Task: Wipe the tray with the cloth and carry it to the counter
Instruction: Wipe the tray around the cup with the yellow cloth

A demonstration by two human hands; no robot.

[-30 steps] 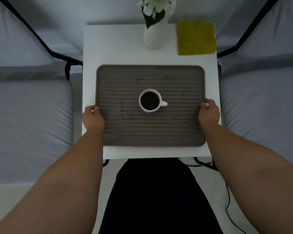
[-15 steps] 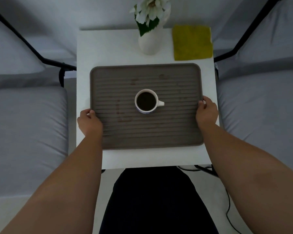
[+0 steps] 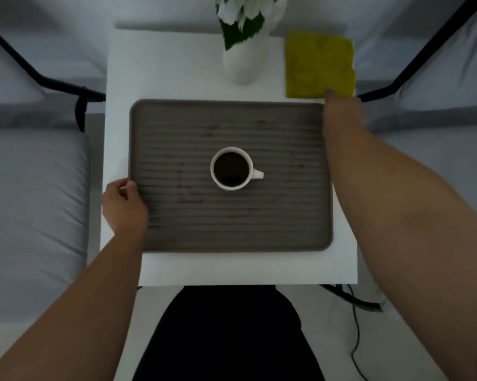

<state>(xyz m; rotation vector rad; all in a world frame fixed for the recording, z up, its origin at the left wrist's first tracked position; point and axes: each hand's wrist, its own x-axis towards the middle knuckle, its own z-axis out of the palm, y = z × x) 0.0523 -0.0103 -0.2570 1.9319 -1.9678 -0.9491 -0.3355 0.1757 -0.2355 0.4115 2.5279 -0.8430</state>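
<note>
A brown ribbed tray (image 3: 231,229) with faint stains lies on a small white table (image 3: 163,64). In its middle stands a white cup (image 3: 231,168) of dark coffee. A yellow cloth (image 3: 319,64) lies flat at the table's far right corner, just beyond the tray. My left hand (image 3: 124,204) grips the tray's left rim with curled fingers. My right hand (image 3: 341,111), blurred by motion, stretches past the tray's far right corner. Its fingertips are at the cloth's near edge and it holds nothing.
A white vase (image 3: 244,59) with white flowers stands behind the tray, left of the cloth. Grey cushioned seats with black frames (image 3: 33,188) flank the table on both sides. A black cable (image 3: 355,339) runs over the floor at lower right.
My right hand has let go of the tray's right rim and moved forward to the yellow cloth. My left hand stays on the left rim. The tray has not moved.
</note>
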